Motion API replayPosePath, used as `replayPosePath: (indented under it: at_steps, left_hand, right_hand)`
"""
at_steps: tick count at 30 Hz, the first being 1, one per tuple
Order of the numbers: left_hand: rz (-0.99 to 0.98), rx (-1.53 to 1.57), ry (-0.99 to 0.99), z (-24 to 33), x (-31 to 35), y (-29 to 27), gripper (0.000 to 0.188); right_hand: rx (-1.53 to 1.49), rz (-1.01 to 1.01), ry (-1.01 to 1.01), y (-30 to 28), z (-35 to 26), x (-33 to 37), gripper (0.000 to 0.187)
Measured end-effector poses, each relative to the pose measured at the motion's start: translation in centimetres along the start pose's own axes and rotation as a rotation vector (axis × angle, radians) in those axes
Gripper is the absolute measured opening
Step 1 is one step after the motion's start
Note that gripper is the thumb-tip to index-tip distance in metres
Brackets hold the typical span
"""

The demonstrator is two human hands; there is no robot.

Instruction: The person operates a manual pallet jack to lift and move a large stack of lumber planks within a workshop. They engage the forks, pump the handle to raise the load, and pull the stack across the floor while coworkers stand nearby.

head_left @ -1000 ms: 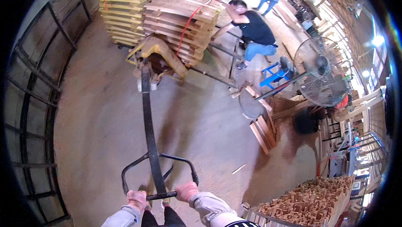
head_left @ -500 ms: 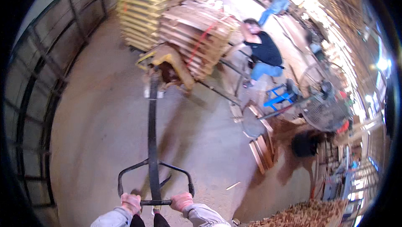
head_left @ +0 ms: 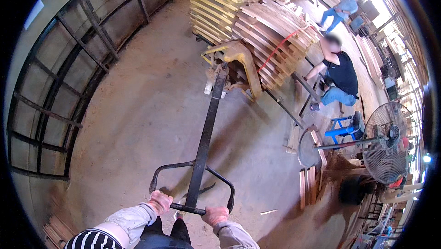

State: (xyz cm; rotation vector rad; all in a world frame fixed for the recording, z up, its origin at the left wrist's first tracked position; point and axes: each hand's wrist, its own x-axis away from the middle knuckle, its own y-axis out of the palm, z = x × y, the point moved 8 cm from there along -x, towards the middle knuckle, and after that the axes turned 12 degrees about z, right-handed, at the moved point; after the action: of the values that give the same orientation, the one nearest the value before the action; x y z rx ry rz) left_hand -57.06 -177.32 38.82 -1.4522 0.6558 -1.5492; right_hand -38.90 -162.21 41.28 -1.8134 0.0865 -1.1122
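A long black pallet jack handle (head_left: 207, 132) slants up and away from me, with a looped grip at its near end. My left hand (head_left: 161, 202) is closed round the left part of the grip's crossbar. On the right end of that bar, my right hand (head_left: 215, 215) is wrapped closed. A thin dark lever sticks out beside the shaft. At the far end the handle joins the worn yellow pallet jack body (head_left: 245, 63), which stands against a stack of wooden boards (head_left: 271, 42) with a red strap. The forks are hidden from view.
Dark metal frames (head_left: 59, 79) line the left wall. A taller timber stack (head_left: 213, 8) rises behind the jack. To the right are a crouching co-worker (head_left: 343, 74), a blue stand (head_left: 342, 129), a large pedestal fan (head_left: 386, 143) and loose planks (head_left: 308, 187). Another person (head_left: 337, 12) is farther back.
My view has swung left, so the jack, stacks and co-worker sit farther right in the picture. Both hands keep hold of the handle. The near co-worker now has one arm reaching down.
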Motion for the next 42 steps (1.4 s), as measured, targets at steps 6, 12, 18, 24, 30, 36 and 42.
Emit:
replayPosePath:
  at_steps: [6,12,18,24,30,36,42]
  left_hand:
    - [0.008,-0.004,-0.027,0.2,-0.9,-0.4,0.022]
    - [-0.119,-0.025,-0.052,0.8,-1.0,-1.1,0.038]
    - [-0.086,-0.025,-0.026,1.1,-0.6,-2.5,0.033]
    - [-0.130,-0.049,-0.054,-0.1,-0.6,-1.3,0.027]
    - [-0.117,0.008,-0.043,0.6,-0.1,-2.2,0.029]
    - [-0.077,-0.011,-0.064,0.9,-0.7,-1.2,0.031]
    - [-0.100,-0.085,-0.071,1.2,-0.8,-1.4,0.025]
  right_hand:
    - [-0.041,0.012,0.002,-0.1,0.7,0.2,0.031]
    - [-0.069,-0.066,0.010,-1.3,1.2,0.4,0.029]
    - [-0.068,-0.059,-0.004,-1.3,1.1,0.5,0.030]
    - [-0.060,-0.021,0.010,-1.6,-0.1,0.4,0.031]
    - [-0.081,0.023,0.001,-0.9,0.3,0.5,0.031]
    - [-0.042,-0.051,-0.027,-2.1,0.8,0.8,0.030]
    - [-0.061,-0.040,-0.061,-2.5,0.8,1.3,0.031]
